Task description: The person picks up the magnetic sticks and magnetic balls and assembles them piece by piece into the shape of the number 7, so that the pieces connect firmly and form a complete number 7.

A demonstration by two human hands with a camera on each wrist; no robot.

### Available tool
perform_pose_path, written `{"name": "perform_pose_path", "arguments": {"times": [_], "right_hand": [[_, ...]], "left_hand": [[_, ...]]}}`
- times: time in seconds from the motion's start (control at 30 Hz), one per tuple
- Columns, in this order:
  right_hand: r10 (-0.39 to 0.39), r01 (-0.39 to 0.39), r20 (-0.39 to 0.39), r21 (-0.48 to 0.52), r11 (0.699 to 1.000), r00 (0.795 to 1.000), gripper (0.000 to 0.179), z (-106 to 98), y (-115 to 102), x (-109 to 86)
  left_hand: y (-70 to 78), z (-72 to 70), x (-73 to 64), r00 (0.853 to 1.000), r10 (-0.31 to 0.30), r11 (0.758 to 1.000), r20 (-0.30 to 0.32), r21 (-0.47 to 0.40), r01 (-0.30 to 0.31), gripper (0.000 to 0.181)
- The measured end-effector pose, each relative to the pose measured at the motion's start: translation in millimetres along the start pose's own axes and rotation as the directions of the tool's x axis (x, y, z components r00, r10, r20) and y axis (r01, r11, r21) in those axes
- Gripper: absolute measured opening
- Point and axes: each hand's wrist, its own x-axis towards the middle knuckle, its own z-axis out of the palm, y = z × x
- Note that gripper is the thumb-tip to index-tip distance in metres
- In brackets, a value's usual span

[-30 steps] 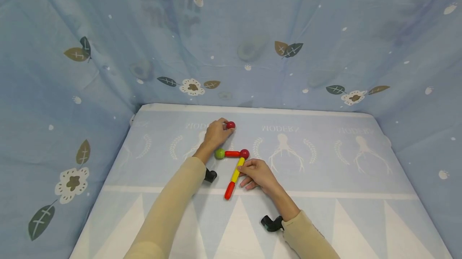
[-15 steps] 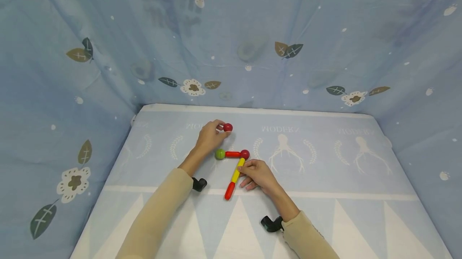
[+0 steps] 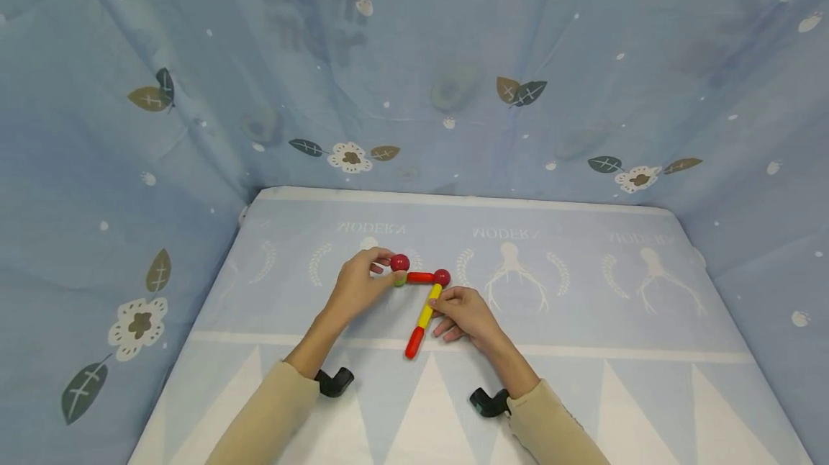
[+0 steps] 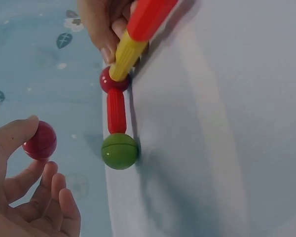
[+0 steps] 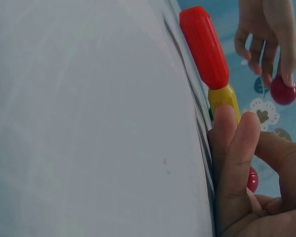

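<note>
Between thumb and fingers, my left hand (image 3: 363, 281) pinches a loose red ball (image 3: 399, 263). In the head view this ball overlaps the green ball (image 4: 119, 151) at the left end of a joined toy piece. A short red rod (image 4: 116, 111) links the green ball to a second red ball (image 3: 442, 277). From that second ball a yellow rod (image 3: 426, 310) slants toward the near side, ending in a red rod (image 3: 414, 343). My right hand (image 3: 468, 315) pinches the yellow rod near the second ball. Its fingers hide part of the yellow rod in the right wrist view.
The pieces lie on a table covered with a pale blue and white patterned cloth (image 3: 557, 321). A blue printed curtain (image 3: 414, 55) hangs behind and at both sides. Black wrist camera mounts (image 3: 335, 382) stick out from both wrists.
My left hand has come back toward the near side with the loose red ball, from beyond the joined piece to right over its green end. The right hand keeps its place on the yellow rod.
</note>
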Motion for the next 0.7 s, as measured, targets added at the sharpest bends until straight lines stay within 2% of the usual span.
{"name": "perform_pose_path", "arguments": {"times": [0.3,0.5,0.7], "right_hand": [[-0.002,0.002,-0.012,-0.003,1.000,1.000,0.036,2.9,-1.2,-2.7],[0.001,-0.001,-0.010,0.003,1.000,1.000,0.037,2.5,-0.6,-2.3],[-0.007,0.007,-0.009,0.005,1.000,1.000,0.037,0.8,2.2,0.3]], "left_hand": [[-11.3,-1.5,-51.7,1.000,-0.011,0.999,-0.022,-0.038,0.010,0.041],[-22.1,5.8,-82.5,1.000,-0.017,0.998,0.014,-0.053,0.018,0.038],[-29.1,12.0,-103.0,0.997,-0.020,0.999,0.075,-0.047,0.024,0.037]]}}
